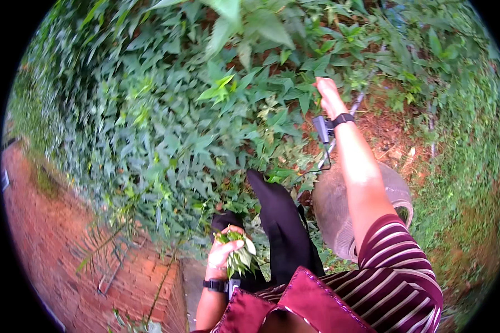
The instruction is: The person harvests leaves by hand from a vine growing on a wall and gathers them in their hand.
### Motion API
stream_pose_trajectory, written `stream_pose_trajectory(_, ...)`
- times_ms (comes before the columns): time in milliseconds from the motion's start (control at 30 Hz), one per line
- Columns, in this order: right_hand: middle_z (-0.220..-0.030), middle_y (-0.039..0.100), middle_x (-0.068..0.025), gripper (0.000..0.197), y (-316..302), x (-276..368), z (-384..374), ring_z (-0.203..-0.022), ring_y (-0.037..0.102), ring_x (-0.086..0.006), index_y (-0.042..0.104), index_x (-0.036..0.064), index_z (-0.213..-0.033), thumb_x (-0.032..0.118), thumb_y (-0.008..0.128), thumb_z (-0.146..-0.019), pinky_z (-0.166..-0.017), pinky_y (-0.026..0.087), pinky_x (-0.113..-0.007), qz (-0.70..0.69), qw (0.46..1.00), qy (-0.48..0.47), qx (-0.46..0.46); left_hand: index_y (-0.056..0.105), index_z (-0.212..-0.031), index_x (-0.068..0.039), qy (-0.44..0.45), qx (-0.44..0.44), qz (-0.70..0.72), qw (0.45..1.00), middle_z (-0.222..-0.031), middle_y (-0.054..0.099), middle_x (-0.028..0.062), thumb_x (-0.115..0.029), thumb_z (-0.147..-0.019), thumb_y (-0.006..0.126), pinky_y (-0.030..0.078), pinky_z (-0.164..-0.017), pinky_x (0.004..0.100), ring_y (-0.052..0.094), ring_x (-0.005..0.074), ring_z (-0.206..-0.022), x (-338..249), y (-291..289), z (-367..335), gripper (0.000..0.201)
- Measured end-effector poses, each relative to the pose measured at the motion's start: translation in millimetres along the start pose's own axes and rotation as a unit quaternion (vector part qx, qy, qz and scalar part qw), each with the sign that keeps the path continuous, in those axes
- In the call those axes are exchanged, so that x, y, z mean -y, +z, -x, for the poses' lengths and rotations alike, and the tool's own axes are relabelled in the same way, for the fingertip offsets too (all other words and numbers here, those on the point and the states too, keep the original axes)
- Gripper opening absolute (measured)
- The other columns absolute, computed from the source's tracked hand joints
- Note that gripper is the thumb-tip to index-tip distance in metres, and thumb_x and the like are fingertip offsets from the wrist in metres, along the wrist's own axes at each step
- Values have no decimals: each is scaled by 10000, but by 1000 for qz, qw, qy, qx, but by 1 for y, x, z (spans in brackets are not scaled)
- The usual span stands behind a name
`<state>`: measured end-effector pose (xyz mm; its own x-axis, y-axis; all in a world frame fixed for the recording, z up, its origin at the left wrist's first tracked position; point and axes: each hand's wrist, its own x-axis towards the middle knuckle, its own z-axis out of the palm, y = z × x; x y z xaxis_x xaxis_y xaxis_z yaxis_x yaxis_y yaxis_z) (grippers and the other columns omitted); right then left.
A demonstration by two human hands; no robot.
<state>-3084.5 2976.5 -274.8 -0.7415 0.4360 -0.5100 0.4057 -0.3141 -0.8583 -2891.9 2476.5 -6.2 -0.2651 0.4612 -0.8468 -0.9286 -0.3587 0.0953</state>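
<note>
Close to my body, my left hand [225,254] is closed round a bunch of picked green leaves [241,260], which spill out past the fingers. My right arm is stretched far forward. At its end my right hand [329,95] touches the edge of a dense patch of leafy green vines [189,127]. Its fingers look curled together, and whatever they grip, if anything, is too small to make out. Each wrist wears a black strap with a small device; the right device [321,129] has a thin cable hanging from it.
A round, weathered clay-like pot [330,213] lies below my right forearm, next to my dark-trousered leg [280,222]. Reddish brick paving [66,233] runs along the left. Bare orange soil [391,119] shows beyond the pot, with low weeds at the right and tall leaves overhead.
</note>
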Motion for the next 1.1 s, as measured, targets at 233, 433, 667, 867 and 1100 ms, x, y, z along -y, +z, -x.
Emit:
stream_pose_trajectory(233,-636,502,37,499,99,56,84,-503,422,-52,646,55,-1267,-48,438,-826,-472,357,-204,155,987,-30,36,575,-1023,-26,14,-34,-15,999,-924,657,151,-38,-788,709,559,-740,355,665,252,-801,9,-20,20,271)
stream_pose_trajectory(433,-1009,717,-84,197,185,72,113,-963,643,-157,710,14,-1055,118,633,-906,-875,490,-295,213,965,-152,24,578,-1010,-27,33,-35,4,999,-917,654,149,-41,-785,707,552,-757,357,662,253,-816,15,-36,27,259)
stream_pose_trajectory(667,-617,460,24,189,294,72,90,-495,390,-96,623,-50,-992,111,532,-951,-446,327,-258,100,948,220,206,583,-1010,-45,80,-29,59,995,-890,638,98,-5,-781,702,557,-748,341,655,222,-806,22,-54,34,261)
stream_pose_trajectory(867,-637,403,-21,98,323,-2,91,-510,346,-132,409,105,-923,182,436,-977,-479,300,-311,-81,883,385,256,589,-1000,-43,85,-53,82,991,-900,633,57,13,-775,703,543,-764,316,644,185,-819,34,-84,40,257)
stream_pose_trajectory(1100,-646,371,-12,391,353,-47,110,-494,358,-137,417,192,-1000,582,394,-987,-508,332,-304,-151,874,432,165,578,-1007,-27,100,-63,105,987,-935,640,121,4,-778,696,561,-769,349,658,239,-834,51,-106,38,260)
